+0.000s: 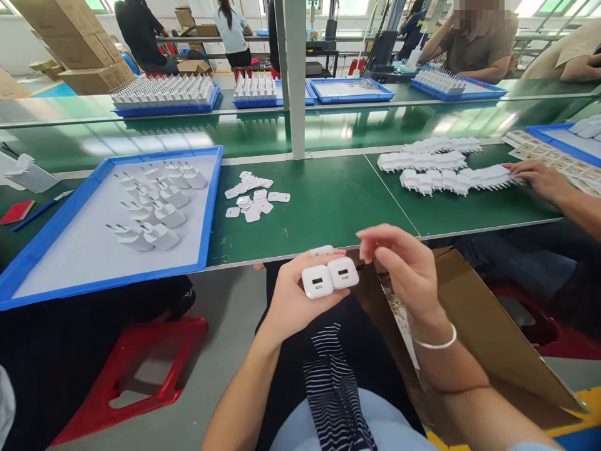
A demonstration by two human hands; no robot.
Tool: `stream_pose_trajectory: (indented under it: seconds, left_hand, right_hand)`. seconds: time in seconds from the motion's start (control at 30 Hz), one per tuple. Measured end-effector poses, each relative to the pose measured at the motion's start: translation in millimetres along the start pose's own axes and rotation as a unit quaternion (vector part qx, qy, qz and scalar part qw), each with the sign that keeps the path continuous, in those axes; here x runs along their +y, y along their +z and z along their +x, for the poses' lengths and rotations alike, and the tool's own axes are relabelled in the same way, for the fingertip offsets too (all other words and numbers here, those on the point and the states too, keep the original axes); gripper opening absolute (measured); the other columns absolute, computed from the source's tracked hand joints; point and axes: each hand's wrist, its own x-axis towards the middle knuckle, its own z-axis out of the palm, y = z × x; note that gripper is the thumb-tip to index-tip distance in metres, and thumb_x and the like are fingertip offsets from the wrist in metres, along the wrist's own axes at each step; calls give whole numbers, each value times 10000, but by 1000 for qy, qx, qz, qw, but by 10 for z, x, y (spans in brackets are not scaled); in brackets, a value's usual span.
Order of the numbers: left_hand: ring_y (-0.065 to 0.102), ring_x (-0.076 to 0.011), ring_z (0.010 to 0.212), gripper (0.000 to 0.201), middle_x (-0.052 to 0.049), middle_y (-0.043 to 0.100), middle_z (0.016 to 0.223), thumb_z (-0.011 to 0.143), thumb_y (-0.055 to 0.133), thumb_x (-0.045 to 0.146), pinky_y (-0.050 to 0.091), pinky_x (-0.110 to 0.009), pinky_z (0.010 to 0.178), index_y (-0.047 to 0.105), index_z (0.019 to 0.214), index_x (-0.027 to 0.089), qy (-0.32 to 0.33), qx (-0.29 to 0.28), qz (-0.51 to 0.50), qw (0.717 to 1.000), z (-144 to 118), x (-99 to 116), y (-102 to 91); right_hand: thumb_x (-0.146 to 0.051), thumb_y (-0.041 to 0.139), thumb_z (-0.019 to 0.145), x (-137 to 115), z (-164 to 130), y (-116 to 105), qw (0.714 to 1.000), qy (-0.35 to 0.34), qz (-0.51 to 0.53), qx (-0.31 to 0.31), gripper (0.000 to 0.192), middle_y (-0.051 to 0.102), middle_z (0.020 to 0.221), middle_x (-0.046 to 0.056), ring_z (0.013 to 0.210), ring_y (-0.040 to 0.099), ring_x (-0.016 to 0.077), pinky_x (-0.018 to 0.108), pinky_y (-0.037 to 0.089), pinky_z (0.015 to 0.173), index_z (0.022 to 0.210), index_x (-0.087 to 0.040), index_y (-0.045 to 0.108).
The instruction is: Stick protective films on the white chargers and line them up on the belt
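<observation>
My left hand (293,300) is wrapped round white USB charger plugs. Two square faces, a charger (317,281) and a second charger (343,272), point up at me, each with a wide and a narrow port. Above them another white piece (322,250) shows in part between my fingers. Just to the right, my right hand (406,266) is raised with fingers bent and thumb apart, and nothing shows in it. On the green table beyond lies a loose pile of small white flat pieces (253,195).
A blue-rimmed tray (215,207) at left carries rows of white plugs (157,203). At right, another person's hand (539,178) touches rows of white chargers (462,180). An open cardboard box (488,326) stands below the table edge; a red stool (141,369) is at lower left.
</observation>
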Motion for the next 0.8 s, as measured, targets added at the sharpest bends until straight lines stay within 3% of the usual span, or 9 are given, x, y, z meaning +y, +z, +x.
stream_pose_trajectory:
  seconds: [0.07, 0.17, 0.23, 0.3, 0.47, 0.63, 0.7, 0.8]
  left_hand:
    - [742, -236, 1014, 373, -68, 789, 1107, 725, 834, 143, 580, -349, 930, 795, 1085, 232, 9, -60, 63, 996, -21, 24, -53]
    - [738, -202, 908, 320, -58, 779, 1055, 752, 768, 108, 573, -298, 814, 796, 1051, 219, 7, -126, 117, 985, -48, 63, -84]
    - [734, -203, 944, 309, -61, 766, 1092, 754, 760, 104, 568, -288, 824, 797, 1041, 214, -7, -138, 107, 985, -72, 80, -95]
    - [728, -205, 934, 323, -63, 761, 1081, 736, 796, 131, 568, -285, 814, 800, 1049, 209, -36, -134, 74, 988, -98, 92, -112]
    - [718, -201, 846, 344, -67, 766, 1000, 665, 852, 152, 555, -274, 729, 807, 1006, 172, -126, -81, 15, 989, -122, 94, -140]
    - [753, -229, 947, 358, -77, 784, 1078, 661, 849, 120, 589, -296, 818, 805, 1012, 178, -114, -75, 8, 991, -104, 12, -121]
    - [752, -254, 1059, 390, -86, 779, 1170, 674, 836, 97, 597, -331, 923, 803, 1051, 191, -83, -70, 21, 994, -110, -38, -112]
    - [729, -263, 1163, 403, -95, 762, 1247, 704, 814, 78, 575, -375, 1043, 793, 1088, 200, -15, -26, 57, 998, -139, -106, -92]
  right_hand:
    - [-355, 734, 903, -14, 203, -58, 995, 61, -24, -71, 164, 661, 865, 23, 766, 619, 195, 326, 498, 638, 1050, -285, 741]
    - [-357, 750, 882, -4, 414, -45, 972, 109, -58, -201, 128, 667, 794, 10, 694, 602, 166, 296, 473, 606, 923, -237, 737]
    - [-291, 674, 928, 11, 471, -24, 960, 94, -79, -253, 108, 700, 802, 16, 703, 628, 168, 303, 499, 656, 858, -226, 723]
    - [-214, 619, 943, 25, 474, -26, 956, 58, -109, -265, 133, 723, 836, 19, 730, 652, 171, 307, 514, 700, 850, -224, 713]
    - [-166, 579, 977, 31, 402, -78, 956, -19, -178, -234, 127, 712, 891, 22, 767, 634, 151, 269, 495, 703, 928, -207, 689]
    - [-243, 681, 964, -11, 392, -114, 947, -31, -192, -254, 108, 691, 833, 9, 688, 599, 112, 229, 472, 621, 874, -185, 699]
    - [-220, 692, 954, -38, 366, -137, 955, -35, -225, -192, 120, 710, 779, 1, 643, 598, 104, 230, 453, 591, 841, -189, 714]
    - [-215, 708, 945, -82, 234, -150, 967, -25, -251, -26, 59, 695, 659, -22, 549, 569, 96, 241, 436, 551, 897, -208, 742]
